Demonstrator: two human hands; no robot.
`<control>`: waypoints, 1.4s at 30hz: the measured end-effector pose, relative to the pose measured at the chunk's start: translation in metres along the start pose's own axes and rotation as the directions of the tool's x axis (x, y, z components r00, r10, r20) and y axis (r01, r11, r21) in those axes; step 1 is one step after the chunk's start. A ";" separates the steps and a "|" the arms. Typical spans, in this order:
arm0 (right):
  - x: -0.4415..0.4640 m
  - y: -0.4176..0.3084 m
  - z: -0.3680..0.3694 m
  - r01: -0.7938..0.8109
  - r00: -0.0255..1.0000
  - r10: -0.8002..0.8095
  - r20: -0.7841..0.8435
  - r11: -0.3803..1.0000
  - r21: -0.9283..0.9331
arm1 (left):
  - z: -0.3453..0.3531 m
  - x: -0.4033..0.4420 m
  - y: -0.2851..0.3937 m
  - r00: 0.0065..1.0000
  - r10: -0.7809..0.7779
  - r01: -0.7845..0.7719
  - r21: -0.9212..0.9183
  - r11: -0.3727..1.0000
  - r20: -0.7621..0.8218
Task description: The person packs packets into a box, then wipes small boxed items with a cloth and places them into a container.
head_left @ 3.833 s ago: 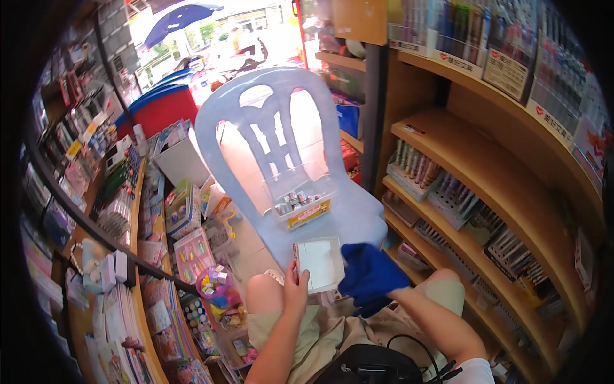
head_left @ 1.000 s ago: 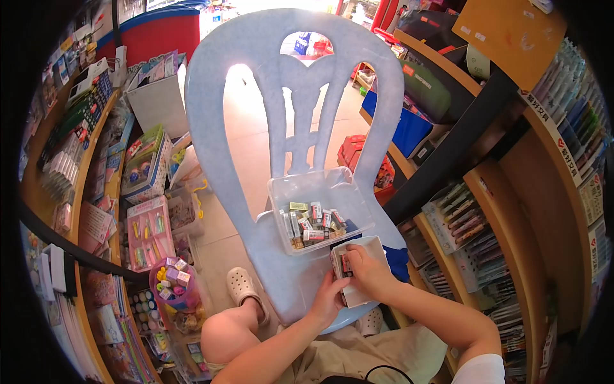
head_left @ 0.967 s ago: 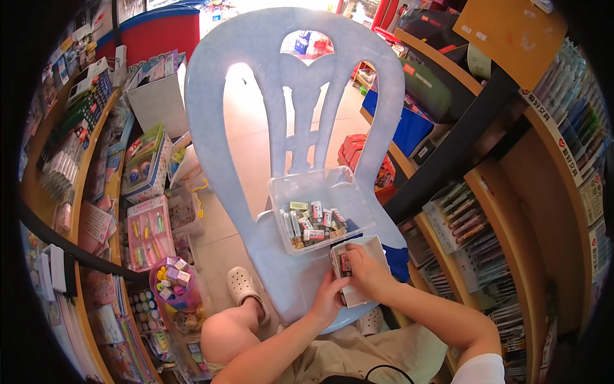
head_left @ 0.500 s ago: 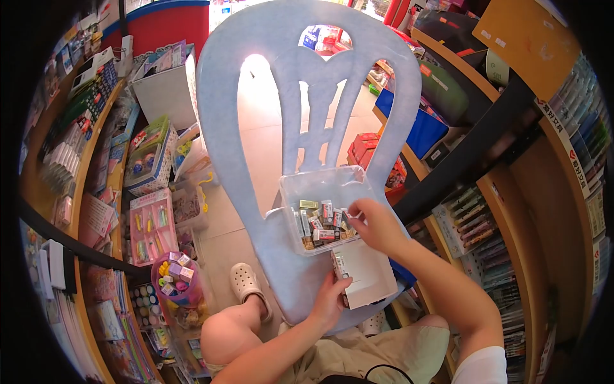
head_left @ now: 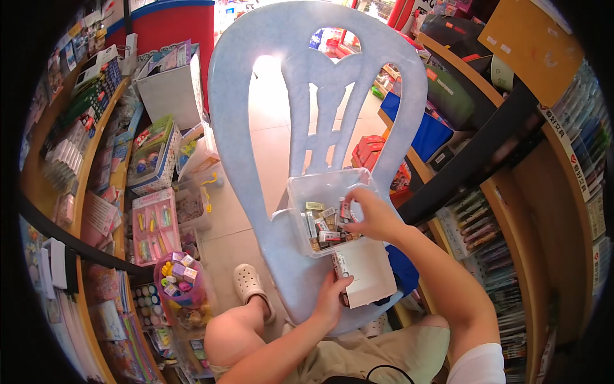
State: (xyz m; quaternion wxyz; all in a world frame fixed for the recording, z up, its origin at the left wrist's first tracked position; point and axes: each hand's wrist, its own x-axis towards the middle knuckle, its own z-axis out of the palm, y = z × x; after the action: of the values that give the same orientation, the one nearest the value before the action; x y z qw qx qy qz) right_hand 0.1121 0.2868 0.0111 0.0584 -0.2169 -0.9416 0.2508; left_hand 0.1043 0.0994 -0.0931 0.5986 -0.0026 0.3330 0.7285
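A clear plastic bin (head_left: 297,185) stands on the seat of a pale blue plastic chair (head_left: 281,272). Inside lie several small wrapped blocks (head_left: 329,236) that look like erasers, in white, red, black and gold. Over the bin's right side, my right hand (head_left: 374,216) pinches one upright eraser (head_left: 345,208) between thumb and fingertips. My left hand (head_left: 331,296) grips the left edge of an open white cardboard box (head_left: 368,275) in front of the bin. A few pieces show along that box's left wall, close to my left fingers; the rest of its visible inside is bare white.
Shelves of stationery (head_left: 115,192) rise on the left, with a pink tub (head_left: 182,291) of small items below. Wooden shelves (head_left: 511,211) packed with pens stand on the right. A blue object (head_left: 404,272) lies beside the seat's right edge.
My right hand has moved slightly left over the bin and now holds up an eraser. My left hand keeps its grip on the white box. The view has shifted slightly.
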 end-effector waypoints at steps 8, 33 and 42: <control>-0.105 -0.024 -0.027 0.217 0.974 -0.219 0.062 0.976 0.033 | 0.007 -0.006 -0.002 0.998 -0.039 0.038 0.026 0.999 0.044; -0.164 0.101 0.024 -0.548 0.763 0.566 -0.311 0.823 0.152 | -0.002 0.006 -0.013 0.996 -0.085 0.085 -0.050 0.995 0.004; -0.225 0.098 0.062 -0.575 0.439 0.897 0.046 0.241 0.782 | 0.006 0.002 -0.014 0.996 -0.086 0.086 -0.076 0.993 0.007</control>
State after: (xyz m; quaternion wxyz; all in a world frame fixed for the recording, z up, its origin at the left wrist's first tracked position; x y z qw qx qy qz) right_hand 0.3374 0.2370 -0.0914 0.2050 -0.6524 -0.5015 0.5299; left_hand 0.1184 0.1046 -0.0963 0.6295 -0.0386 0.3033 0.7143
